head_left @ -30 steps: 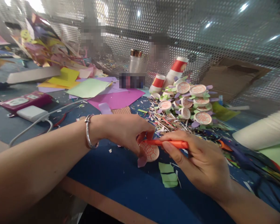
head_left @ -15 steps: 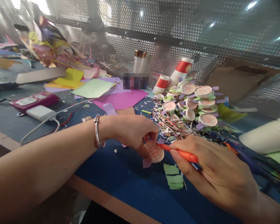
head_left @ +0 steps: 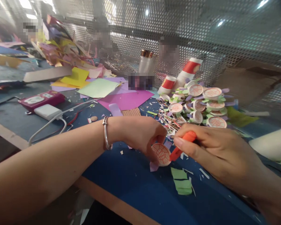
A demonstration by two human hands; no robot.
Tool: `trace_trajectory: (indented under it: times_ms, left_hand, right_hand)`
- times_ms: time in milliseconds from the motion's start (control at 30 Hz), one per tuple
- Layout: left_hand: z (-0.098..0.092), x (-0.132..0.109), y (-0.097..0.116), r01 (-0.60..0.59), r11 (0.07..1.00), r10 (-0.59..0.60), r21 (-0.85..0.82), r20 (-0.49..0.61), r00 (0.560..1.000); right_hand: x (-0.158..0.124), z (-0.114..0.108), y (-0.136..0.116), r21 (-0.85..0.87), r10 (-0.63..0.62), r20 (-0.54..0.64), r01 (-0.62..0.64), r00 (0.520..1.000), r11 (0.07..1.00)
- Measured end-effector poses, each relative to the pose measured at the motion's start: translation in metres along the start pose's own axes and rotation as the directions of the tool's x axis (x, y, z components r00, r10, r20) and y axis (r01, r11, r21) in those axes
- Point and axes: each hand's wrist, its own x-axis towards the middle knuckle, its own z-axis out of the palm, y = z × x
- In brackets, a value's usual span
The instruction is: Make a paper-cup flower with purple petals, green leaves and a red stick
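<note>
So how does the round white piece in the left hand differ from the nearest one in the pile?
The held round white piece is gripped by the left hand; the round white pile piece rests among others. The orange-red marker is at the held piece's rim, not the pile piece's. Both carry reddish lines.

left hand [head_left: 140, 134] grips a pale disc [head_left: 162, 154], orange lines on its face, purple tab [head_left: 154, 167] at its lower left. right hand [head_left: 220, 153] pinches an orange pen [head_left: 184, 144], tip at the disc's right rim. green scraps [head_left: 182, 186] near, on blue table [head_left: 140, 187]. beyond: more discs [head_left: 198, 105] heaped by paper shreds [head_left: 164, 117], red-banded cups [head_left: 168, 83] tilted, bottle [head_left: 145, 64] upright.
</note>
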Motion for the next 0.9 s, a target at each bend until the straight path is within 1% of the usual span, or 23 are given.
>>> trace_trajectory:
  times_ms: [100,167,267,333,400,533,667,800,900]
  left_hand:
    - [-0.001,-0.001,0.003,0.027,0.999,-0.027,0.022,0.006,1.000]
    - [-0.002,-0.002,0.004,0.027,0.999,-0.026,0.040,-0.006,1.000]
    - [-0.001,-0.002,0.005,0.000,0.999,0.001,0.046,-0.023,1.000]
    - [-0.001,-0.001,0.005,-0.021,0.998,0.023,0.054,-0.030,0.999]
    - [-0.001,-0.001,0.005,-0.027,0.998,0.028,0.063,-0.021,0.999]
    - [-0.002,-0.001,0.007,0.009,0.997,-0.009,0.079,-0.010,1.000]
    - [-0.002,0.000,0.005,0.007,0.994,-0.004,0.112,-0.020,1.000]
    - [-0.002,0.001,0.003,0.021,0.995,-0.021,0.095,-0.001,1.000]
    - [-0.001,0.001,0.003,0.000,0.997,0.000,0.078,0.004,1.000]
  right_hand:
    - [0.004,0.007,0.011,0.167,0.124,0.008,-0.124,0.992,0.978]
    - [0.004,0.015,0.017,0.280,0.198,0.009,-0.193,0.980,0.940]
    - [0.002,0.026,0.022,0.452,0.334,0.026,-0.309,0.942,0.837]
    - [0.001,0.030,0.022,0.538,0.397,0.037,-0.353,0.917,0.766]
    - [0.001,0.033,0.020,0.579,0.420,0.029,-0.358,0.907,0.733]
    - [0.003,0.036,0.015,0.599,0.429,-0.014,-0.336,0.903,0.727]
    - [0.000,0.039,0.015,0.633,0.429,-0.062,-0.297,0.901,0.715]
    - [-0.009,0.039,0.015,0.600,0.432,-0.127,-0.278,0.893,0.750]
    - [-0.015,0.032,0.013,0.566,0.418,-0.215,-0.236,0.883,0.790]
